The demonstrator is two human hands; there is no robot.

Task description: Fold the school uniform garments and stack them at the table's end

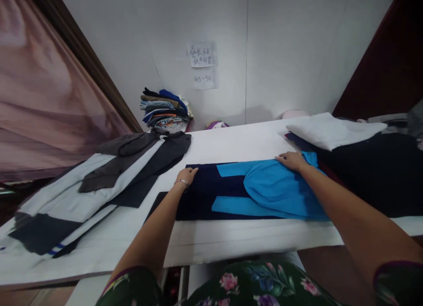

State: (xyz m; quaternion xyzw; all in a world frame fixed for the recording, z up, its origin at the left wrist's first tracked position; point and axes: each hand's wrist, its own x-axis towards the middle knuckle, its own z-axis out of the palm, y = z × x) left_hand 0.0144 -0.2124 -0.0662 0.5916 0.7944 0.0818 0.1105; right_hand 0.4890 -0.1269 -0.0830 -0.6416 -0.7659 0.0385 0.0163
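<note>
A bright blue and navy long-sleeved top (277,187) lies sideways across the white table, partly folded, with its navy part toward the left. My left hand (186,175), wearing a silver bracelet, pinches the far left corner of the navy cloth. Along the top's far edge, my right hand (292,160) has its fingers closed on the blue fabric. Loose blue cloth bunches up between the two hands, nearer the right one. A dark sleeve end sticks out beneath my left wrist.
Grey, white and black jackets (99,182) lie spread on the table (238,143) at left. A folded clothes stack (167,110) stands behind them. At right lie a white garment (333,130) and dark clothes (380,174). Handwritten papers (203,64) hang on the wall.
</note>
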